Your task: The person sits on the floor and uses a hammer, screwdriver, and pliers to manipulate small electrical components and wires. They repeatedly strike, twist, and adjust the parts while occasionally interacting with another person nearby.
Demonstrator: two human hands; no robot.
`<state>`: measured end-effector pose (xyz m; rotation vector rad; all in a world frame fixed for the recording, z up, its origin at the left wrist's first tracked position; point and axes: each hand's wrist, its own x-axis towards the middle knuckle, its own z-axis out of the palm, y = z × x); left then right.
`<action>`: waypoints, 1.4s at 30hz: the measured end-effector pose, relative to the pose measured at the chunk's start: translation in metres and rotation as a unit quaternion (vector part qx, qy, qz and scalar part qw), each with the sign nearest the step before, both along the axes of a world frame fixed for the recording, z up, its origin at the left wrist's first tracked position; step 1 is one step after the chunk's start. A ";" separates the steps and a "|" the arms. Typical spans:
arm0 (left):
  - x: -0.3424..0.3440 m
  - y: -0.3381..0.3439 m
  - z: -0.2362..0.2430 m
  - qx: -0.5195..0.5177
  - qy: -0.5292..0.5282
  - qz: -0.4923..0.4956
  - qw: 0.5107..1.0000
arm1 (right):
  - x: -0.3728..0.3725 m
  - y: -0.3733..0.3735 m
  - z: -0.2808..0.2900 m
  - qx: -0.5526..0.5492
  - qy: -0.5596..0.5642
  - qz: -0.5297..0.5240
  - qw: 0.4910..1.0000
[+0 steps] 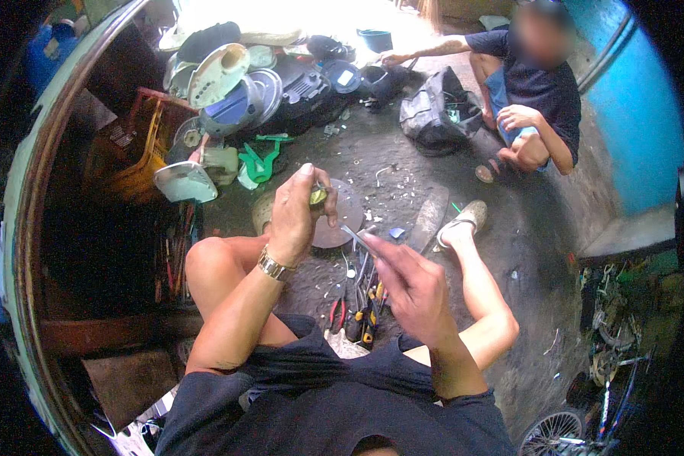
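Observation:
My left hand (295,216), with a gold watch at its wrist, is raised in front of my knees. Its fingers are closed round a small dark piece with a yellow-green face (318,197), mostly hidden by the fingers. Opposite it, my right hand (414,285) grips a slim metal tool with a flat pale blade (350,233). The blade points up and left toward the piece, and a gap shows between them. Beneath my hands a round grey metal disc (340,238) lies on the floor. Pliers with red handles (337,310) and yellow-and-black hand tools (370,321) lie between my legs.
At the far left, plastic lids and appliance parts (300,83) are heaped beside a yellow crate (150,156). Green plastic parts (258,163) lie nearer. A person (536,91) squats at the far right by a dark bag (437,114). A bicycle wheel (552,435) stands at the lower right.

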<state>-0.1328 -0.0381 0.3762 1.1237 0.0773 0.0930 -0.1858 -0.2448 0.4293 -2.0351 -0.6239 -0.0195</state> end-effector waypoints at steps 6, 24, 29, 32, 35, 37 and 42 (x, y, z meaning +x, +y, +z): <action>-0.001 -0.009 0.000 0.095 -0.070 0.018 0.993 | 0.011 0.009 0.004 -0.036 -0.062 -0.014 0.997; -0.005 0.000 0.015 0.134 -0.113 0.034 0.984 | 0.008 0.009 0.040 -0.034 0.089 0.011 0.995; -0.011 0.002 0.014 0.205 -0.102 0.034 0.973 | 0.012 0.004 0.028 -0.043 0.111 0.024 0.993; -0.009 0.003 0.015 0.190 -0.099 0.013 0.977 | 0.014 0.005 0.024 -0.011 0.050 0.036 0.998; -0.012 0.003 0.018 0.208 -0.125 0.004 0.970 | 0.015 0.006 0.021 -0.012 0.037 0.040 0.998; -0.015 0.003 0.022 0.231 -0.119 0.002 0.966 | 0.014 0.005 0.027 -0.038 0.059 0.043 0.997; -0.015 -0.008 0.021 0.172 -0.049 0.082 0.980 | 0.009 0.016 0.030 -0.051 0.050 0.015 0.997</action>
